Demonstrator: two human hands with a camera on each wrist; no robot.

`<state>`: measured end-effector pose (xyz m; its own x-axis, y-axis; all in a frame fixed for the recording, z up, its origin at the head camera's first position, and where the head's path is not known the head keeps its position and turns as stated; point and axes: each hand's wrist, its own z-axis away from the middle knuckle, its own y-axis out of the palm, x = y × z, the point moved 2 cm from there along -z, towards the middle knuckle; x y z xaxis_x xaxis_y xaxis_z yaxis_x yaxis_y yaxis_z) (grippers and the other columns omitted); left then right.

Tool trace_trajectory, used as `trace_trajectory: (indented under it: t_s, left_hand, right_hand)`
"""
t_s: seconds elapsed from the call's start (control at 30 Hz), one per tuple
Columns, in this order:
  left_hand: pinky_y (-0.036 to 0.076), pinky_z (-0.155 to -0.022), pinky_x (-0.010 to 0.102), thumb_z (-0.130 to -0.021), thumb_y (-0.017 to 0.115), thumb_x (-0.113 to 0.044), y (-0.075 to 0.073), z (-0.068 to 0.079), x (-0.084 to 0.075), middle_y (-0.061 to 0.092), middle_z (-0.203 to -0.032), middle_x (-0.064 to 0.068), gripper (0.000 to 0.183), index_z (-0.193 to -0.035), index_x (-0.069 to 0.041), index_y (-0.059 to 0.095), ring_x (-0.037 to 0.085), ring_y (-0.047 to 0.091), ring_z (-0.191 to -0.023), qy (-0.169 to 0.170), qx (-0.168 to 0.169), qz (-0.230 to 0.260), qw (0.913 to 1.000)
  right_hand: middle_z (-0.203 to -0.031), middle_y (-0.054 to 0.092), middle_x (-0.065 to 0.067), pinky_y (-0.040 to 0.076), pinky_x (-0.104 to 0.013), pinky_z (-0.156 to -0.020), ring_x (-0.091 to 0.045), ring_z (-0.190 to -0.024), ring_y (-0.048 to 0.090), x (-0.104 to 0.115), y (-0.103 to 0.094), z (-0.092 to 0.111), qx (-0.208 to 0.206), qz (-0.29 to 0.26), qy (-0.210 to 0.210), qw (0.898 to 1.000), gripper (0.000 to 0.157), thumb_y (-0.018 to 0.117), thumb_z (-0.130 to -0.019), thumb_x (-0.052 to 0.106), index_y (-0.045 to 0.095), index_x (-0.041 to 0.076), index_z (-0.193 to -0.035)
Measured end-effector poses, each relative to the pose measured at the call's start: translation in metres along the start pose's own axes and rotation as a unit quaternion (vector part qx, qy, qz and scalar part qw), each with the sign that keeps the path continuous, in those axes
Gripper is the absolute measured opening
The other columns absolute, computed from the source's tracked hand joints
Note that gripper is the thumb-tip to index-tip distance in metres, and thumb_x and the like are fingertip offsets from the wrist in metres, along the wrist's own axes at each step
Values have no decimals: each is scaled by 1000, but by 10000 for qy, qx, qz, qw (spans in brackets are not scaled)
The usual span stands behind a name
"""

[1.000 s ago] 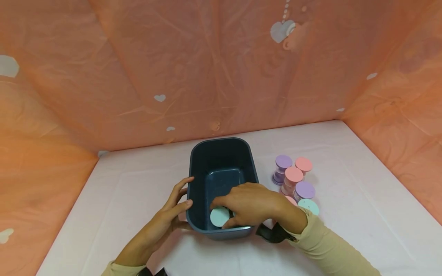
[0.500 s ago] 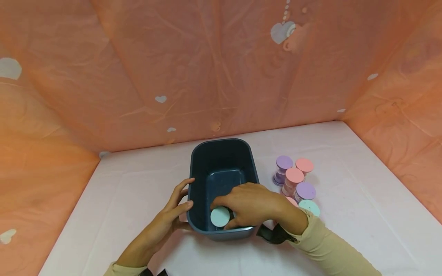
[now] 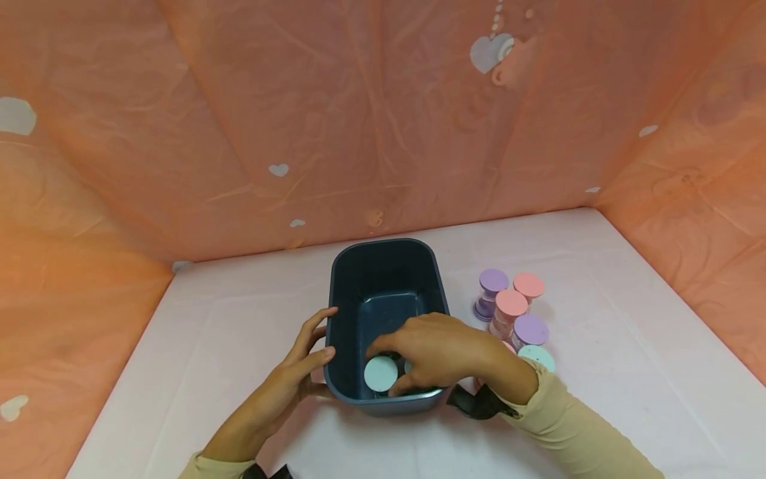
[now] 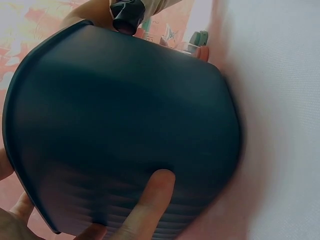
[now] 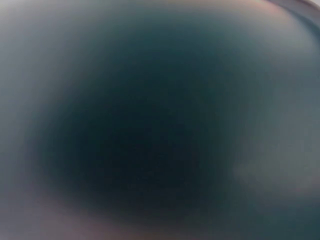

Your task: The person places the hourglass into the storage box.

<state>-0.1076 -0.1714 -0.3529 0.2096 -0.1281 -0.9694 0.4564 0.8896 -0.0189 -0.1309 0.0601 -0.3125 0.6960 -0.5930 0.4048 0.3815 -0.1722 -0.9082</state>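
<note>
While the left hand (image 3: 292, 374) lies with fingers loosely spread, its tips resting against the left wall and rim of a dark blue bin (image 3: 385, 261), the right hand (image 3: 439, 347) reaches down inside the bin's near end. Right hand: thumb and forefinger bent and parted; whether it grips anything cannot be told (the palm hides it, and the right wrist view is a dark blur). Item: one mint-topped piece (image 3: 380, 374), in the bin, just beside that thumb and forefinger. Item: a pale edge (image 3: 408, 366), mostly covered by the hand. Right of the bin, grouped upright: two purple-topped timers (image 3: 493, 281), pink-topped ones (image 3: 511, 303), one mint-topped one (image 3: 536, 357). Surface: white cloth (image 3: 257, 286). Surround: orange sheeting (image 3: 335, 100) printed with pale hearts.
</note>
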Motion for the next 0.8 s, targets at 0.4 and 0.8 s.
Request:
trace_trajectory:
  t_s: [0.4, 0.8]
  left_hand:
    - [50, -92, 63, -104, 42, -33, 2, 1, 0, 9, -158, 15, 55, -153, -41, 18, 52, 29, -139, -24, -54, -54, 10000]
    - [50, -90, 63, -104, 42, -32, 1, 1, 1, 11, -157, 14, 54, -152, -42, 20, 52, 27, -139, 28, -71, -44, 10000]
  right_hand:
    - [-127, 66, 11, 51, -33, -99, -6, -114, 62, -7, -19, 24, -393, -427, -147, 9982, 48, 73, -89, 41, 63, 22, -132]
    - [-135, 60, 13, 50, -41, -99, -6, -114, 61, -57, -71, 92, -1529, -728, 493, 9843, 52, 70, -90, 44, 57, 28, -138]
